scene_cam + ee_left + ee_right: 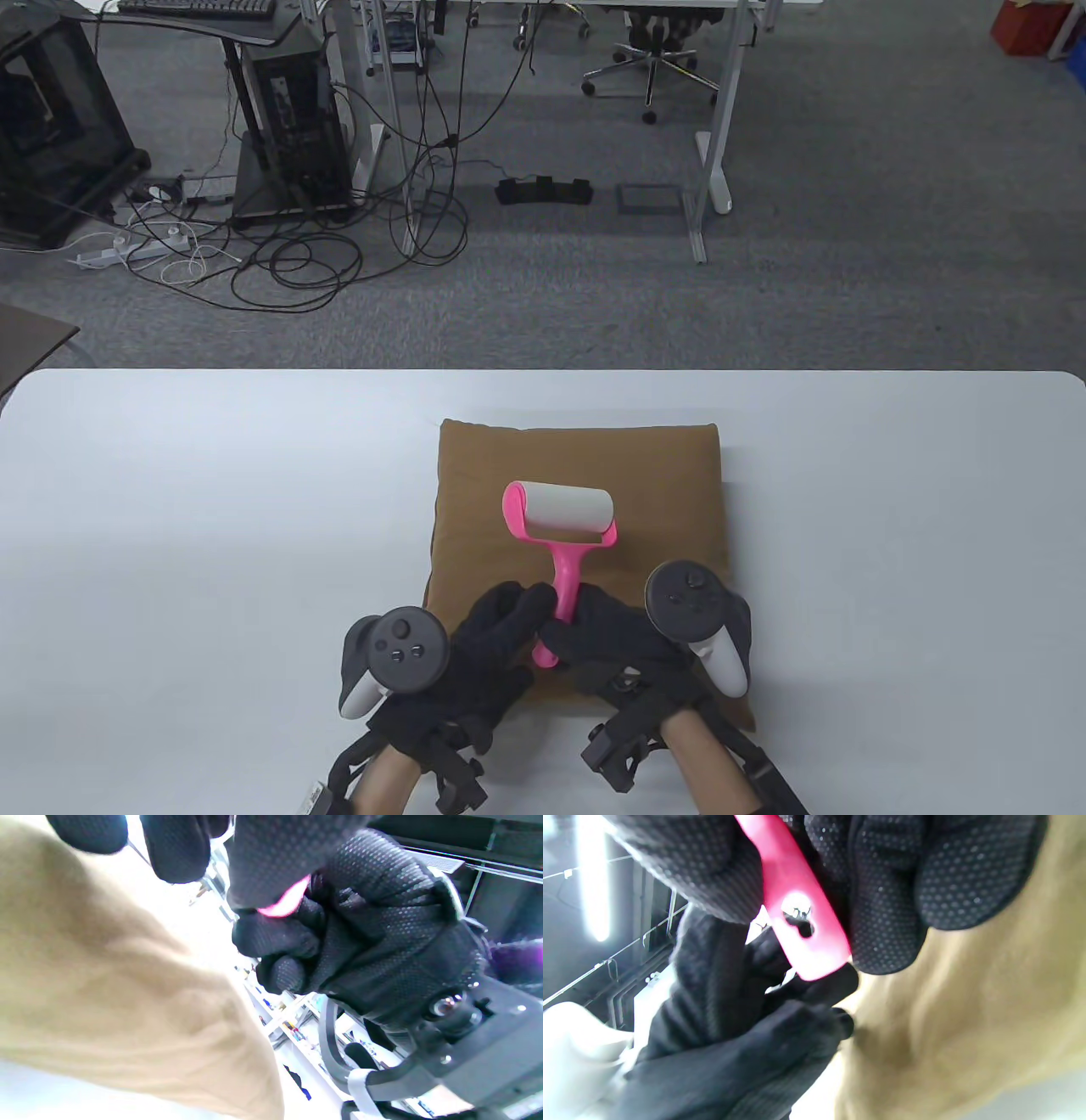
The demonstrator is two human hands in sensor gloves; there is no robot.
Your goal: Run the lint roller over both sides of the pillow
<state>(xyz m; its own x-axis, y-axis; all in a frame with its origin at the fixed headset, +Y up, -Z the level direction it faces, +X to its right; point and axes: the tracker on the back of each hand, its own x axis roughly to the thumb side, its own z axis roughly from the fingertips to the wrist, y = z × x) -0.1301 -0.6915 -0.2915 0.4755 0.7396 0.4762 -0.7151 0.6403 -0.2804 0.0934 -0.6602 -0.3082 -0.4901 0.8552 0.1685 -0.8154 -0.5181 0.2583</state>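
Your right hand (612,638) grips the pink handle of the lint roller (560,531) over the brown pillow (662,475), which lies flat on the white table (212,509) just ahead of you. The handle's long axis runs from 6 to 12 o'clock; the paper-covered roll sits crosswise at its 12 o'clock end, over the pillow's centre, though whether it touches the fabric cannot be told. Your left hand (496,632) meets the handle from 9 o'clock, fingers (271,938) curled against it, thumb side up. Both hands sit at the pillow's 6 o'clock edge, so the next stroke likely pushes toward 12 o'clock across the uncovered far half.
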